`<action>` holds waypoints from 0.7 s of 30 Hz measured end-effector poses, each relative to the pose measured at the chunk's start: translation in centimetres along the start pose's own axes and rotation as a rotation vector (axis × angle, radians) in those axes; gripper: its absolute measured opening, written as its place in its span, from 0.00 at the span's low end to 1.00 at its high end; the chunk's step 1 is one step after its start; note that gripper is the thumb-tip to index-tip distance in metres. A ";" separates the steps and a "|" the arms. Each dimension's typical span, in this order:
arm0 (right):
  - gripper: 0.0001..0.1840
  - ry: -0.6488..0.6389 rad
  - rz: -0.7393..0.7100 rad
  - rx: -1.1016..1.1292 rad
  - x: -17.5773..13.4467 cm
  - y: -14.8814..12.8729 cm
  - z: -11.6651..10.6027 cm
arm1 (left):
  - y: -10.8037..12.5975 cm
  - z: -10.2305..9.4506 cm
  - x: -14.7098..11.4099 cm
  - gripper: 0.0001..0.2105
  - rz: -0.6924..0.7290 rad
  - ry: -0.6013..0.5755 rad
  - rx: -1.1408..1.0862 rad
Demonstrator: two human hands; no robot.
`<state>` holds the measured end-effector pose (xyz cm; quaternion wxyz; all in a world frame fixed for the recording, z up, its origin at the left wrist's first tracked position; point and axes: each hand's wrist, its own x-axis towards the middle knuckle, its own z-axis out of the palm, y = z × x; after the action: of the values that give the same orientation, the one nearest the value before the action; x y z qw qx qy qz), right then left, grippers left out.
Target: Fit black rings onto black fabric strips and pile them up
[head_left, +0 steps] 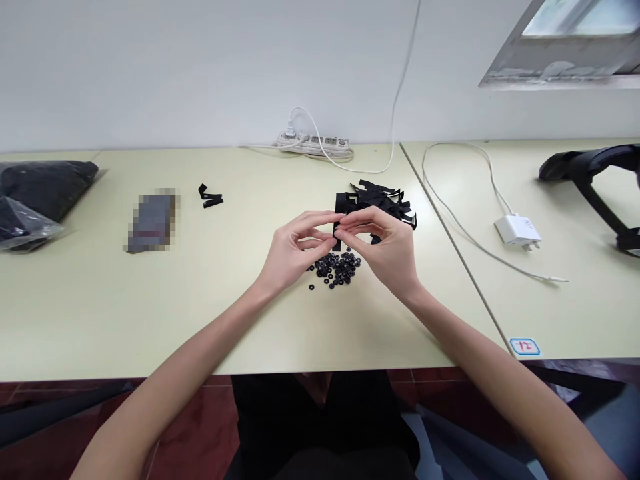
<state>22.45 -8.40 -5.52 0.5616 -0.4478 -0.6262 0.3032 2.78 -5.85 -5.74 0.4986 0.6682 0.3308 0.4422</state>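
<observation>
You are pinching a short black strap (338, 230) between both sets of fingertips, left hand (295, 247) and right hand (385, 247) meeting just above the heap of small black rings (336, 268). This looks like fitting a ring onto the strap; next calls for steady alignment. More straps (383, 197) lie behind.

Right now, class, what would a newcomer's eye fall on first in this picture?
Two bare hands meet at the middle of the pale yellow-green table: the left hand and right hand pinch a black fabric strip between their fingertips. Just below lies a heap of small black rings; behind the hands, a pile of black fabric strips.
</observation>
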 end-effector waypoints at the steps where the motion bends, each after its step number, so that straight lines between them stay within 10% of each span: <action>1: 0.03 0.007 -0.010 0.004 0.0 0.0 0.0 | 0.0 0.1 0.0 0.16 0.001 -0.002 0.000; 21: 0.11 -0.173 0.177 0.010 0.6 1.1 0.0 | -0.3 0.2 -0.1 0.15 0.029 0.030 0.020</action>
<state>22.73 -7.39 -6.26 0.4787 -0.4706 -0.6289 0.3922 2.87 -5.94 -6.09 0.4806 0.6711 0.3329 0.4559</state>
